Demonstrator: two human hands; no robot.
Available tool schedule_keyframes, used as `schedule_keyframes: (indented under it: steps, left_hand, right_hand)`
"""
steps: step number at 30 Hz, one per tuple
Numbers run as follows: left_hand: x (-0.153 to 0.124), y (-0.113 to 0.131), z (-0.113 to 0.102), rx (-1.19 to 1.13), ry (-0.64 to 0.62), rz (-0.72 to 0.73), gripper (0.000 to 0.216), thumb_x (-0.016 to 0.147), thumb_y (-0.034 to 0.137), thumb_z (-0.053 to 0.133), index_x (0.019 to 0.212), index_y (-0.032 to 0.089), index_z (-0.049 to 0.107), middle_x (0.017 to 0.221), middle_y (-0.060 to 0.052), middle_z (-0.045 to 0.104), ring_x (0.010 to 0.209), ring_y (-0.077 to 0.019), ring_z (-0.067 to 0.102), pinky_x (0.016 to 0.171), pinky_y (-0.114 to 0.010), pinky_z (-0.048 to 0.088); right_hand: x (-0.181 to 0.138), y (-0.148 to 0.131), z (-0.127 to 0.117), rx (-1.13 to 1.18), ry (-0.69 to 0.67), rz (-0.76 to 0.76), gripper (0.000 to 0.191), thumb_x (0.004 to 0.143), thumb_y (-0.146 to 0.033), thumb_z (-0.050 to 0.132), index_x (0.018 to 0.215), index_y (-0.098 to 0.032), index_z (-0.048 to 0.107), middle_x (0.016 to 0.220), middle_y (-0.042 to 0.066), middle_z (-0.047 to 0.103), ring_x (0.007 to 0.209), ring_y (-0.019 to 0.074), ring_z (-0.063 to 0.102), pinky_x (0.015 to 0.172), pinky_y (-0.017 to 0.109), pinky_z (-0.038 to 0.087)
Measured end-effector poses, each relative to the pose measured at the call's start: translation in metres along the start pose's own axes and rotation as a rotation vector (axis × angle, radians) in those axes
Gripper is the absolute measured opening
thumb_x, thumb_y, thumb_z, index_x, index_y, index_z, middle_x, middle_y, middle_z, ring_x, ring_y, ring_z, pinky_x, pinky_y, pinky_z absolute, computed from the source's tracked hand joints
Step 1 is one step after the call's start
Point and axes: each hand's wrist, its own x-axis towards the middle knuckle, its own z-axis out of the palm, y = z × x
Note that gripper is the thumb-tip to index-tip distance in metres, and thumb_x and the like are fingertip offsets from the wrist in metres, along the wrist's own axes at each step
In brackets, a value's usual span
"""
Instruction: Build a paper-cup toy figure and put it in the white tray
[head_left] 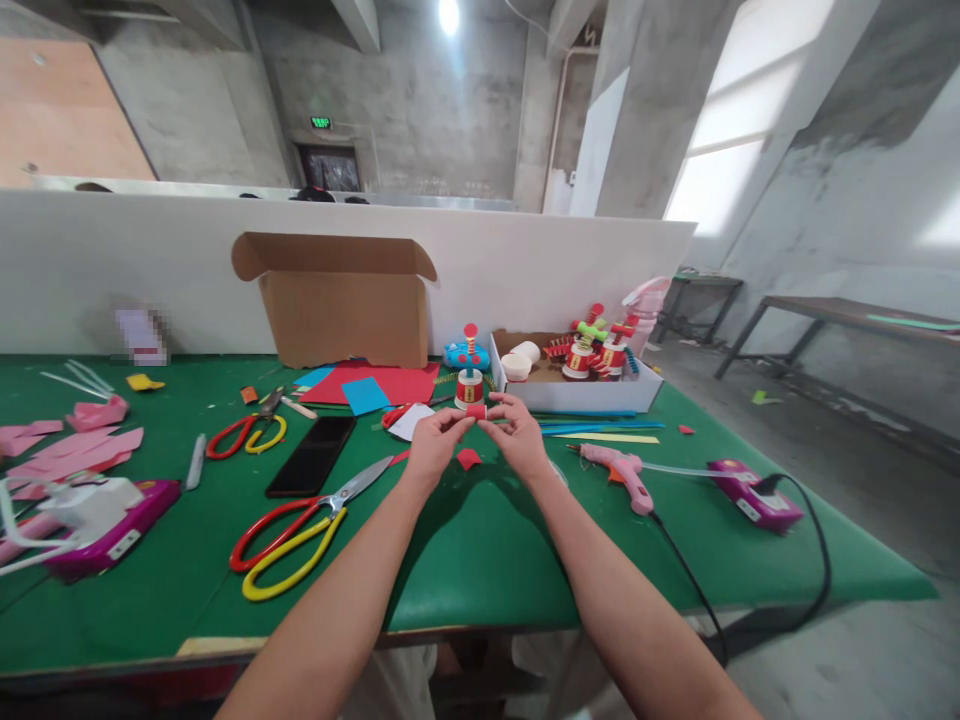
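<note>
Bare forearms stretch over the green table, left fingers and right fingers pinching a small red piece

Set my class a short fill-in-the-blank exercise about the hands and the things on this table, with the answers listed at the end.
1. The left hand and right hand together hold a small piece coloured ____.
2. Besides bare metal, the large scissors show red and ____.
3. The glue gun is coloured ____.
4. The phone lies on a table whose top is ____.

Missing words: red; yellow; pink; green.
</note>
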Motion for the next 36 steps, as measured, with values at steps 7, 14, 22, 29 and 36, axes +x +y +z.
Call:
schedule_keyframes:
  steps: [7, 14, 22, 29, 36]
  left_hand:
    - [0.0019, -0.0027, -0.0019, -0.205, -0.131, -0.14, 0.035, 0.058, 0.047, 0.076, 0.07, 0.015, 0.067, 0.056, 0.004, 0.054, 0.054, -0.0086, 0.044, 0.056, -0.022, 0.036]
    - [0.0013, 0.0028, -0.0054, -0.143, -0.202, -0.13, 0.035, 0.059, 0.046, 0.076, 0.072, 0.015, 0.069, 0.062, 0.001, 0.06, 0.056, -0.0095, 0.045, 0.057, -0.023, 0.038]
    - [-0.0005, -0.0004, -0.0039, -0.109, -0.255, -0.156, 0.032, 0.061, 0.043, 0.076, 0.074, 0.015, 0.07, 0.06, 0.001, 0.058, 0.055, -0.0098, 0.046, 0.056, -0.023, 0.039]
    - [-0.0017, 0.0013, -0.0029, -0.102, -0.246, -0.155, 0.031, 0.06, 0.042, 0.076, 0.072, 0.015, 0.069, 0.057, 0.002, 0.056, 0.054, -0.0094, 0.045, 0.054, -0.022, 0.039]
    - [-0.0018, 0.0007, -0.0022, -0.105, -0.26, -0.165, 0.033, 0.06, 0.044, 0.076, 0.071, 0.014, 0.068, 0.057, 0.002, 0.056, 0.053, -0.0086, 0.046, 0.053, -0.022, 0.038]
  right_hand:
    - [0.0008, -0.0077, -0.0036, 0.377, -0.138, 0.252, 0.031, 0.075, -0.049, 0.062, 0.092, -0.023, 0.062, 0.107, 0.006, 0.068, 0.067, 0.0118, 0.061, 0.054, 0.023, 0.051]
    - [0.0026, -0.0057, -0.0092, 0.186, -0.252, 0.163, 0.031, 0.078, -0.036, 0.06, 0.104, -0.023, 0.07, 0.085, 0.002, 0.072, 0.067, 0.0145, 0.064, 0.062, 0.028, 0.054]
    - [0.0018, 0.0003, -0.0071, -0.028, -0.105, 0.084, 0.025, 0.076, -0.026, 0.055, 0.09, -0.024, 0.076, 0.071, 0.0, 0.072, 0.053, 0.0152, 0.063, 0.056, 0.029, 0.054]
    - [0.0004, -0.0016, -0.0036, -0.029, -0.05, 0.106, 0.024, 0.073, -0.025, 0.055, 0.085, -0.024, 0.076, 0.07, -0.001, 0.073, 0.052, 0.0155, 0.064, 0.054, 0.029, 0.056]
    - [-0.0004, -0.004, -0.0033, -0.034, -0.035, 0.133, 0.022, 0.072, -0.023, 0.055, 0.081, -0.023, 0.075, 0.067, -0.001, 0.072, 0.052, 0.0157, 0.064, 0.056, 0.029, 0.055]
